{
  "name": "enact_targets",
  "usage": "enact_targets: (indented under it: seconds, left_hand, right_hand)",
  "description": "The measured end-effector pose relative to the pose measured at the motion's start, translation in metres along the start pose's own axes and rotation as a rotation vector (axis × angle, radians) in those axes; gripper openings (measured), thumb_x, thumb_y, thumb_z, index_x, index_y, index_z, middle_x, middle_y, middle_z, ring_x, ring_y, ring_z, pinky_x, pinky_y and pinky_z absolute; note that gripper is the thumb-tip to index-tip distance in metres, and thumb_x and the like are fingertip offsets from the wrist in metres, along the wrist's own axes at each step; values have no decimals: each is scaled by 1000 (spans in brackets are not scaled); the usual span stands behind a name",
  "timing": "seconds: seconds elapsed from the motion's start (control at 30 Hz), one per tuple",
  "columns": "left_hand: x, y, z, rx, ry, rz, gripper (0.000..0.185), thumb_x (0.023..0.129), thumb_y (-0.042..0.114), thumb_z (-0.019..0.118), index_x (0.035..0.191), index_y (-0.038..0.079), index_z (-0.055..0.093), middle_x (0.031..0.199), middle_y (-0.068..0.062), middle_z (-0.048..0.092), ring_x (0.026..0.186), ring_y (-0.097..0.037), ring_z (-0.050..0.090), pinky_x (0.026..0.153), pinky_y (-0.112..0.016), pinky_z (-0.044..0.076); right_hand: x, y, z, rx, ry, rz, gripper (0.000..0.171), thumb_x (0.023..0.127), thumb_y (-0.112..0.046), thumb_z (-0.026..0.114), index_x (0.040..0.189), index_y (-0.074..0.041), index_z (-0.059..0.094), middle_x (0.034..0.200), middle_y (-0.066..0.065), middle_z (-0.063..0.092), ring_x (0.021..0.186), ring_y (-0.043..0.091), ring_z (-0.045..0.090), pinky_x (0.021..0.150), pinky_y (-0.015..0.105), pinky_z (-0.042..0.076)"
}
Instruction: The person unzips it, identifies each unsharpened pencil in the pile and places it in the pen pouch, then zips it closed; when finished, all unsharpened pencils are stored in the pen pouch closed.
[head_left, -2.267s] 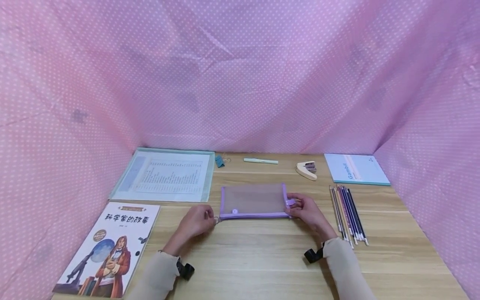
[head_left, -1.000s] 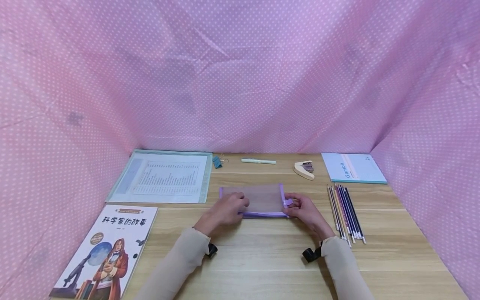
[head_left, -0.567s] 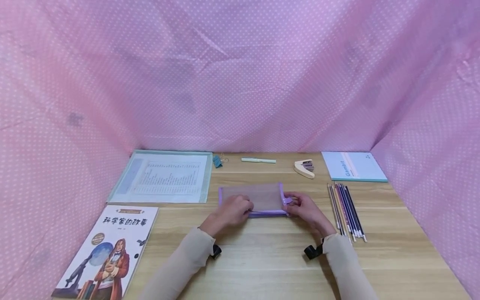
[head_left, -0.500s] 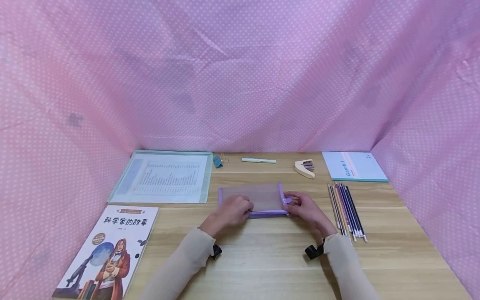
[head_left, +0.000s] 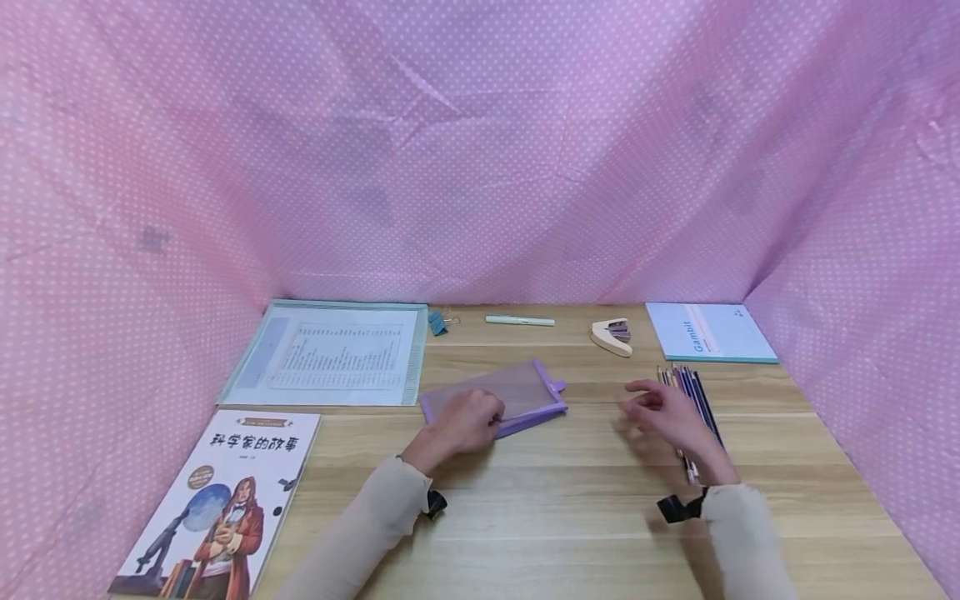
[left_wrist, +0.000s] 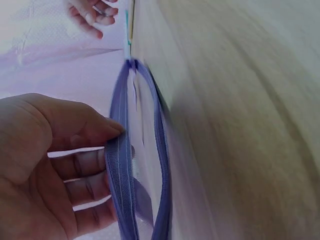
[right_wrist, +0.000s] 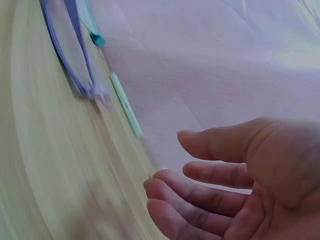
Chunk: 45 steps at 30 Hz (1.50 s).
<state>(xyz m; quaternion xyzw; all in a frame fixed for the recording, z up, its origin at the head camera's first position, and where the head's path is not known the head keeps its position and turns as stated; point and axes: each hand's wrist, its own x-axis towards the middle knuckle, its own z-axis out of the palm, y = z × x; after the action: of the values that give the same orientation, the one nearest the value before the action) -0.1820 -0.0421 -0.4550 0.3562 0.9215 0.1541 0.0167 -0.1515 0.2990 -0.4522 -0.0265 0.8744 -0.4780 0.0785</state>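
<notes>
You are working at a wooden bench [head_left: 570, 517] walled in by pink dotted cloth [head_left: 480, 150]. Lying on it are a picture book [head_left: 217, 500] at your near left, a clear folder of printed sheets [head_left: 330, 354] behind it, and a pale blue notebook [head_left: 708, 332] at the far right. In the middle, a purple mesh zip pouch [head_left: 510, 392] is lying slightly skewed on the bench, and your left hand [head_left: 465, 421] is gripping its near left edge: the left wrist view shows your thumb [left_wrist: 75, 125] and fingers [left_wrist: 85, 165] pinching the zipper band [left_wrist: 120, 175], with the mouth gaping, so the pouch seems to be open and nothing is showing through the mesh. Your right hand [head_left: 671, 412] is hovering free of the pouch, fingers loosely spread and holding nothing, just beside the row of coloured pencils [head_left: 697, 417]. None of those pencils looks to be in the pouch. Along the back edge are sitting a cream staple remover [head_left: 611, 336], a pale green pen [head_left: 520, 320] and a teal binder clip [head_left: 437, 322].
</notes>
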Motion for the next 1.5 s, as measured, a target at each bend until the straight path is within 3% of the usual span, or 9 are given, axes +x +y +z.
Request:
enact_targets:
  seconds: [0.23, 0.5, 0.77, 0.97, 1.17, 1.33, 1.5]
  left_hand:
    - [2, 0, 4, -86, 39, -111, 19, 79, 4, 68, 62, 13, 64, 59, 6, 55, 56, -6, 43, 55, -20, 38]
    - [1, 14, 5, -169, 78, -232, 20, 78, 9, 70, 59, 12, 64, 55, 6, 54, 50, -6, 42, 48, -18, 35]
    - [2, 25, 15, -261, 154, -358, 24, 78, 7, 68, 57, 11, 58, 55, 5, 50, 49, -8, 42, 44, -19, 33]
    - [1, 28, 18, -306, 174, -456, 27, 79, 6, 65, 57, 13, 50, 55, 5, 44, 49, -10, 41, 43, -22, 31]
    - [0, 25, 18, -335, 170, -477, 24, 80, 7, 66, 59, 11, 55, 57, 4, 49, 50, -10, 45, 43, -22, 33]
    - [0, 23, 19, -334, 165, -482, 25, 81, 6, 66, 59, 11, 55, 56, 4, 48, 50, -10, 46, 43, -22, 35]
    - [1, 24, 18, -328, 161, -475, 26, 80, 6, 65, 58, 12, 53, 56, 4, 47, 51, -11, 44, 45, -22, 33]
  right_hand:
    - [-20, 23, -39, -62, 126, 20, 43, 97, -9, 61, 132, 14, 51, 108, 34, 68, 75, 4, 68, 67, 29, 61]
    - [-33, 52, -74, -140, 237, 108, 46, 99, -15, 59, 132, 16, 50, 108, 30, 70, 74, -6, 63, 66, 24, 60]
    - [-34, 81, -99, -197, 123, 197, 59, 102, -28, 55, 135, 18, 42, 116, 37, 63, 77, -3, 61, 66, 22, 56]
    - [-30, 95, -106, -198, 12, 255, 63, 102, -31, 56, 136, 19, 41, 111, 24, 63, 78, 3, 56, 66, 23, 54]
    - [-25, 100, -106, -198, 6, 260, 64, 98, -33, 62, 134, 16, 43, 91, 4, 57, 72, 4, 50, 63, 23, 48]
    - [-21, 105, -107, -233, 27, 239, 57, 95, -29, 67, 127, 14, 46, 87, 2, 55, 72, 4, 47, 65, 22, 44]
    - [-24, 112, -119, -182, 56, 232, 44, 101, -16, 56, 124, 19, 46, 82, -5, 57, 68, 1, 49, 61, 22, 46]
